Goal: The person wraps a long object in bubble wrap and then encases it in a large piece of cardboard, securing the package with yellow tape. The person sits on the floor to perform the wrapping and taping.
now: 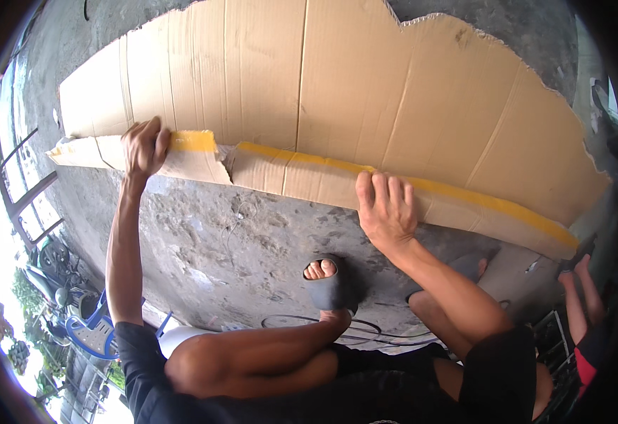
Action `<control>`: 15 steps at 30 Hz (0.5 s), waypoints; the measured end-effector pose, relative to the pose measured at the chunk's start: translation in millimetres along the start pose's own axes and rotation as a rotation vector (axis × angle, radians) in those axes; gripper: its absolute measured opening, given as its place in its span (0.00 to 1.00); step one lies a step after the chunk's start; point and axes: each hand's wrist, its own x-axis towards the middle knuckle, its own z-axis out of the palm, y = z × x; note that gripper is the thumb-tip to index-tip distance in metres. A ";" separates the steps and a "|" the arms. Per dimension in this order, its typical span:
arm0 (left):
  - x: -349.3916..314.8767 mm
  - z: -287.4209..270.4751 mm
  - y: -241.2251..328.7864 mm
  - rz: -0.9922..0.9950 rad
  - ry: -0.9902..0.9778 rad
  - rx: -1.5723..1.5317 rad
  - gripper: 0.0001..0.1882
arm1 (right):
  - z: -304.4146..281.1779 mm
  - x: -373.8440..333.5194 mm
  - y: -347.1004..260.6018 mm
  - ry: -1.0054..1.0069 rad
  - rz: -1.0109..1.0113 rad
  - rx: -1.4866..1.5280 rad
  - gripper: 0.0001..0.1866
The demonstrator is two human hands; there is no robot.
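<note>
One cardboard sheet (344, 78) spans the frame's top; its folded flap (316, 180) runs left to right, left hand (145, 147) and right hand (387, 208) both touching, fingers grasping it.

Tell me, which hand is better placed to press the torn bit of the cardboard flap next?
Probably the left hand: it's nearer the torn bit, while the right hand sits farther along the cardboard flap.

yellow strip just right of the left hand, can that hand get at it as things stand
Probably yes: the left hand, fingers curled, is on the folded cardboard flap right beside the yellow strip, and nothing visible lies between them; it may only need to slide over.
</note>
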 end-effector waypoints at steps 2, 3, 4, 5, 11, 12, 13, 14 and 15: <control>21.4 11.7 1.4 -0.168 -0.282 -0.033 0.21 | 0.7 1.2 1.0 0.013 0.007 0.032 0.21; 27.3 15.1 3.4 -0.059 -0.190 -0.007 0.21 | 1.5 2.2 1.5 0.046 -0.003 0.013 0.20; 29.9 18.4 7.1 -0.006 -0.162 0.035 0.21 | 1.6 2.8 1.4 0.048 0.007 0.018 0.20; 29.1 20.9 12.0 0.031 -0.133 0.085 0.20 | 1.8 3.3 1.2 0.056 0.013 0.027 0.20; -5.1 27.2 48.0 -0.143 0.242 0.266 0.16 | -3.7 4.9 -3.7 -0.006 0.054 0.013 0.17; -7.7 26.0 50.8 -0.196 0.205 0.285 0.13 | -4.2 5.0 -4.4 -0.026 0.058 -0.005 0.17; -11.6 22.4 53.4 -0.265 0.134 0.227 0.11 | -4.3 5.1 -4.3 -0.031 0.061 0.000 0.17; -14.9 19.4 56.5 -0.331 0.047 0.156 0.12 | -3.8 5.3 -4.5 -0.012 0.055 0.012 0.17; -20.2 11.9 58.6 -0.268 0.045 0.102 0.16 | -3.4 5.2 -4.3 -0.018 0.058 0.012 0.17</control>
